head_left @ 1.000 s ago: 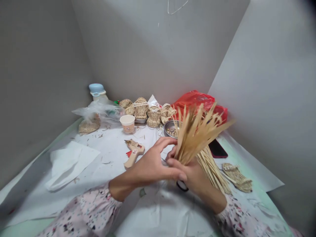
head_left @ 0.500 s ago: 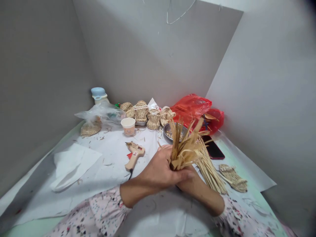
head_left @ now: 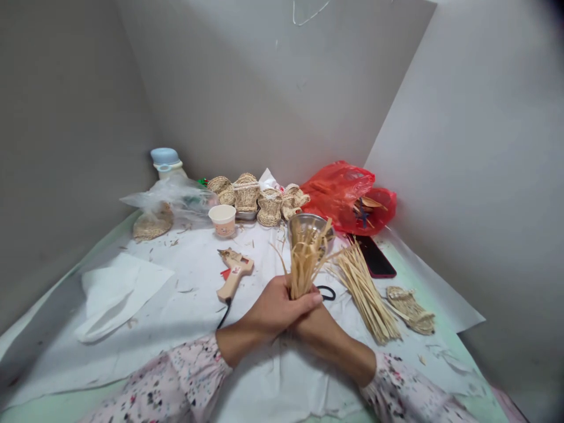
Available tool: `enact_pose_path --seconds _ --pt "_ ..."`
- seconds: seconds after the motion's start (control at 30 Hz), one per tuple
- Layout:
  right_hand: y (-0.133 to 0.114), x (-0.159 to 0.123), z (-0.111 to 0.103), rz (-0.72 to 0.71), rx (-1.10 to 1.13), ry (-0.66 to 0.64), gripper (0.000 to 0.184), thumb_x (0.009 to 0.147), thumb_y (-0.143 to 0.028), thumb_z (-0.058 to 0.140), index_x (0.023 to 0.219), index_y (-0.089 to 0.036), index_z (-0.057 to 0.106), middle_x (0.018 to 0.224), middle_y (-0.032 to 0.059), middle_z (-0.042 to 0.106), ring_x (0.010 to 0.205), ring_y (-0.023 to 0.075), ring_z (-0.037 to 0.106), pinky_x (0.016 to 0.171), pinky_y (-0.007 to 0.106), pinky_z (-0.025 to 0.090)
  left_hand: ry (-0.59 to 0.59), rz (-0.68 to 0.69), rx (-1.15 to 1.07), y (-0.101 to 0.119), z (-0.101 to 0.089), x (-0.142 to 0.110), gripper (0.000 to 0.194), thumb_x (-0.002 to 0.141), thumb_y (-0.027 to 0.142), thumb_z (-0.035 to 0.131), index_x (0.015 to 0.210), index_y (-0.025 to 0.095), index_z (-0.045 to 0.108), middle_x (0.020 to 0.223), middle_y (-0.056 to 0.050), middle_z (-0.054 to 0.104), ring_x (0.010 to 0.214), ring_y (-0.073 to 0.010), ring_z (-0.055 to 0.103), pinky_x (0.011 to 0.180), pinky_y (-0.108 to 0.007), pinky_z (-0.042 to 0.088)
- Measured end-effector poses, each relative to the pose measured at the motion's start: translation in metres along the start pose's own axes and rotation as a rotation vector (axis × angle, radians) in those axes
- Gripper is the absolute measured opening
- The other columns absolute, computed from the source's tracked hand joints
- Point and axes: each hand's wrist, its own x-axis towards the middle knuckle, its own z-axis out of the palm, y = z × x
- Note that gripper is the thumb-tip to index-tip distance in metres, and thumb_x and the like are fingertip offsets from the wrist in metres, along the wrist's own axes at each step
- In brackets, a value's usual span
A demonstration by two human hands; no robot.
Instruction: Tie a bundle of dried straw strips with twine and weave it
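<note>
A bundle of dry straw strips (head_left: 305,258) stands upright, its loose ends fanning out at the top. My left hand (head_left: 279,305) is closed around its lower part, thumb lying across the front. My right hand (head_left: 315,323) is pressed against the left one at the bundle's base; its fingers are largely hidden behind the left hand. Just beyond the hands shows a black scissor handle (head_left: 326,292). A second pile of straw strips (head_left: 370,294) lies on the white sheet to the right. Left of my hands rests a beige glue gun (head_left: 235,273).
Behind are a paper cup (head_left: 222,221), several woven straw pieces (head_left: 269,207), a metal bowl (head_left: 294,226) and a red plastic bag (head_left: 335,191). A phone (head_left: 374,257) and a flat woven piece (head_left: 410,309) lie right. White paper (head_left: 126,291) and a clear bag (head_left: 176,197) are left.
My hands and the straw bundle have shifted left, and the bundle looks narrower and more upright. The scissor handle and more of the straw pile now show. The view has moved slightly.
</note>
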Motion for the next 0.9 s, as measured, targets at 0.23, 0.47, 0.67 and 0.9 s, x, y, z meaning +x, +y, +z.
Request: enact_pose_path --seconds 0.23,0.47,0.67,0.9 --pt "-0.011 -0.005 -0.002 0.145 0.161 -0.167 0.020 0.080 -0.018 0.051 0.100 -0.019 0.055 0.068 -0.0012 0.058 0.061 0.0145 0.057 0.058 0.026 0.049 0.116 -0.049 -0.189 -0.016 -0.005 0.005 0.028 0.079 0.043 0.064 0.078 0.016 0.072 0.066 -0.006 0.066 0.060 -0.0173 0.059 0.056 -0.027 0.044" --pt "-0.008 -0.009 -0.004 0.235 0.214 -0.179 0.020 0.084 -0.036 0.059 0.087 -0.019 0.050 0.057 -0.0075 0.039 0.046 0.0066 0.030 0.042 0.020 0.026 0.208 0.007 -0.657 -0.002 -0.025 0.035 0.037 0.079 0.052 0.063 0.067 0.017 0.057 0.064 0.000 0.060 0.064 -0.0127 0.058 0.066 -0.024 0.047" --pt "-0.004 -0.005 -0.009 0.277 0.217 -0.129 0.030 0.087 -0.049 0.054 0.081 -0.020 0.046 0.055 -0.0070 0.039 0.044 0.0075 0.031 0.041 0.021 0.026 0.246 0.006 -0.775 0.011 -0.042 0.064 0.037 0.079 0.049 0.066 0.066 0.017 0.051 0.059 0.001 0.056 0.058 -0.0131 0.058 0.061 -0.025 0.048" --pt "-0.009 -0.002 -0.021 0.282 0.282 -0.121 0.038 0.084 -0.055 0.056 0.074 -0.021 0.040 0.051 -0.0093 0.035 0.041 0.0062 0.027 0.039 0.020 0.024 0.539 0.140 -0.906 0.019 -0.085 0.074 0.026 0.091 0.029 0.052 0.068 0.016 0.052 0.059 0.001 0.057 0.055 -0.0098 0.056 0.061 -0.023 0.048"
